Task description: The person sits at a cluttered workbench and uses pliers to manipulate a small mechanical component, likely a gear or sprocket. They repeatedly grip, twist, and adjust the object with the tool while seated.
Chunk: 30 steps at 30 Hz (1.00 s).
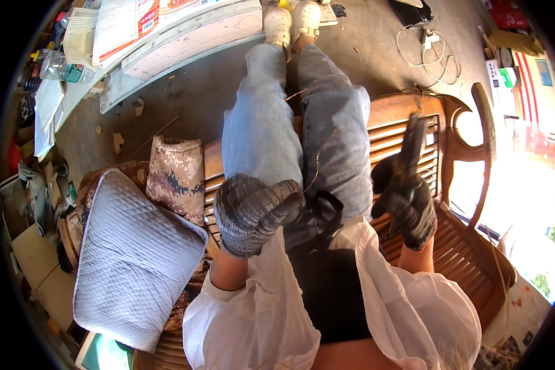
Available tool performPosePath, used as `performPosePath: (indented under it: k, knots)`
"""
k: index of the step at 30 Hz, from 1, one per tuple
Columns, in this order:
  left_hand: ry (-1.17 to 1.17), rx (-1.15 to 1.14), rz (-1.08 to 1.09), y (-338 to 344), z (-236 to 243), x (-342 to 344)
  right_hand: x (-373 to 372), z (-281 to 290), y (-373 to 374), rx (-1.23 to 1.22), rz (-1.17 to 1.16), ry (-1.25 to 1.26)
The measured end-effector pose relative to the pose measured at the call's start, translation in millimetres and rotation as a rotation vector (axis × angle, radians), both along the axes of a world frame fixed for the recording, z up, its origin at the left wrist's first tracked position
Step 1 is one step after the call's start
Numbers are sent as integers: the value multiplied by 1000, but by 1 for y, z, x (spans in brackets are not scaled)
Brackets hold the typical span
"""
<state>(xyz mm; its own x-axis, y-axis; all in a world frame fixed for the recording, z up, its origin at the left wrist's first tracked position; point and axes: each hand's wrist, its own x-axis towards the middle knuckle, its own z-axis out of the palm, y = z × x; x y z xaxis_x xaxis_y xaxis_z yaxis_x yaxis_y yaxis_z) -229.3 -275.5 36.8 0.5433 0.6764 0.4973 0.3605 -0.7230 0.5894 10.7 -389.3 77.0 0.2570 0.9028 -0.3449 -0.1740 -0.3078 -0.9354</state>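
white shirt (246, 314) over black top (327, 296), blue jeans (259, 117), cream clogs (277, 26), hands (248, 216) gloved (flecked grey knit).

Single fisheye view, worn on the head, pitched steeply down along the legs (262, 123). White shirt (246, 320) closest, lower edge; left hand (251, 214) and right hand (408, 206) near, mid-frame; shoes (279, 28) farthest, top edge. Wide reach: worktop (194, 38) upper left, wooden seat (472, 259) lower right. Corners black.

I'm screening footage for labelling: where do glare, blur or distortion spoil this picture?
Head view: glare washes out the area right of the slatted wooden bench; right gloved hand blurred, left gloved hand sharper; fisheye lens blackens the corners and seemingly bends edges near the rim.
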Motion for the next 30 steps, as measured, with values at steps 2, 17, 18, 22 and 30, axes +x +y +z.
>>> performPosePath:
  k: [2,17,18,22,30]
  knots:
    - [-10,14,12,-1,0,2,4,3,3,-56,285,-110]
    - [24,47,-48,-10,-15,-1,-20,12,9,-291,558,-117]
    - [32,40,-63,-10,-15,0,-22,16,12,-342,521,-58]
    - [24,61,-63,-11,-17,2,-14,-1,5,-216,622,-172]
    - [-30,120,-94,-1,-12,11,-9,-15,0,-184,630,-156]
